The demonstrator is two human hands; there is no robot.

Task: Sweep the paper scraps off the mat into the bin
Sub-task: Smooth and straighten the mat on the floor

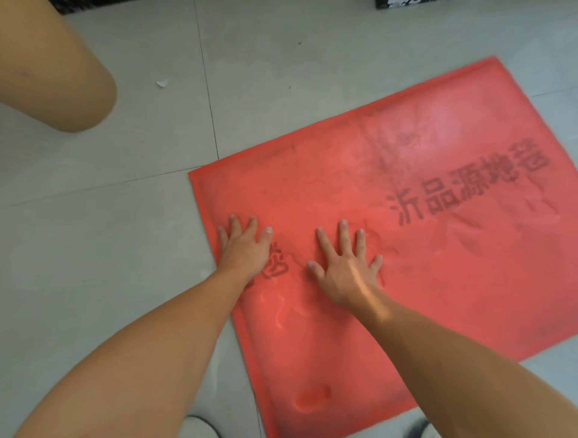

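A red mat [406, 250] with dark printed characters lies on the grey tiled floor, slanting from lower left to upper right. My left hand [244, 247] rests flat near the mat's left edge, fingers spread, holding nothing. My right hand [347, 265] lies flat on the mat just to the right of it, fingers also spread and empty. No paper scraps show on the mat. One small white paper scrap [161, 83] sits on the floor beyond the mat, at the upper left. No bin is in view.
A person's bare knee [56, 78] fills the upper left corner above the tiles. Dark objects [403, 3] sit at the top edge. A dark shoe edge [200, 425] shows at the bottom.
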